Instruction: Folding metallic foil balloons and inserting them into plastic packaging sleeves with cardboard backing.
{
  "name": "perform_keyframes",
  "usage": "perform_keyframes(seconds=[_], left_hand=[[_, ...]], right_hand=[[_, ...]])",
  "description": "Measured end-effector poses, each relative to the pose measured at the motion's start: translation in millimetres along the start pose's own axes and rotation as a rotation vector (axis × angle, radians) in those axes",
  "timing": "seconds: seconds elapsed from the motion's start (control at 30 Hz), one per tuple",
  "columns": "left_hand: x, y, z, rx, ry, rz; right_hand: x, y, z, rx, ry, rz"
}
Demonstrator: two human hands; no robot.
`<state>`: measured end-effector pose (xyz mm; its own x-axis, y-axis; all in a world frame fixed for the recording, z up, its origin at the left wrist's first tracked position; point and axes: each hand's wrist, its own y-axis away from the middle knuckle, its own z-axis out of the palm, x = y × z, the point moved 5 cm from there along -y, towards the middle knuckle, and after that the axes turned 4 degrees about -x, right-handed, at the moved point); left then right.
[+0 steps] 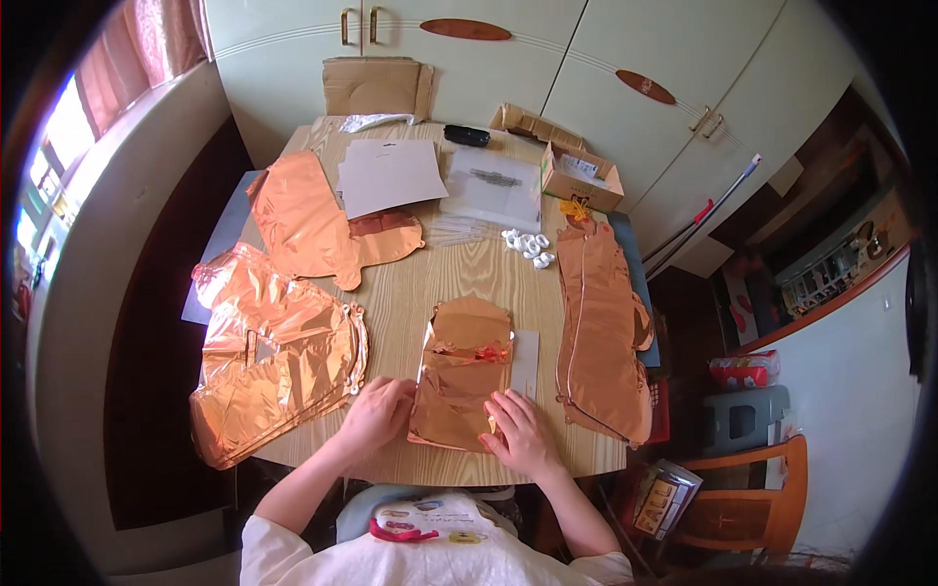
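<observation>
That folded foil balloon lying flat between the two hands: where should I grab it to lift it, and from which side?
Likely by its near bottom corners, from the table's near edge. The foil balloon lies flat and limp, so one pinch would let it sag. The left hand and right hand already rest on those corners; its far end is folded over and harder to reach.

1. I see a light wooden table (410, 293) at the centre, its grain running toward the far wall.
2. Along the far side, pale cream cupboards (508, 68) span the wall, fitted with brass handles (350, 25) and oval brown plaques (465, 29).
3. On the far left, a window (59, 146) admits bright daylight past a pink curtain (147, 44).
4. Near right, a wooden chair (747, 498) stands beside a grey plastic stool (747, 418).
5. The floor (166, 342) left of the table is dark.
</observation>
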<state>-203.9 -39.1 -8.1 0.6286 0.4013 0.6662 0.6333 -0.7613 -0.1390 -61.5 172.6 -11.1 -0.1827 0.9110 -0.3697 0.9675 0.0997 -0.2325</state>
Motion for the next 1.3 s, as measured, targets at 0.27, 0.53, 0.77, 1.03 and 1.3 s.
perform_keyframes(seconds=[0.27,0.53,0.77,1.03,1.3], left_hand=[[2,8,-14,-0.072,-0.245,0.246],[6,13,-12,-0.102,-0.262,0.335],[6,4,6,-0.24,-0.257,0.351],[0,0,20,-0.474,-0.403,0.355],[-4,3,14,-0.513,-0.433,0.275]], right_hand=[[-1,-2,-1,0.014,-0.013,-0.012],[1,0,4,-0.012,0.016,-0.001],[1,-1,7,-0.023,0.038,-0.002],[-1,-2,6,-0.054,0.077,-0.011],[-2,-3,5,-0.039,0.076,-0.018]])
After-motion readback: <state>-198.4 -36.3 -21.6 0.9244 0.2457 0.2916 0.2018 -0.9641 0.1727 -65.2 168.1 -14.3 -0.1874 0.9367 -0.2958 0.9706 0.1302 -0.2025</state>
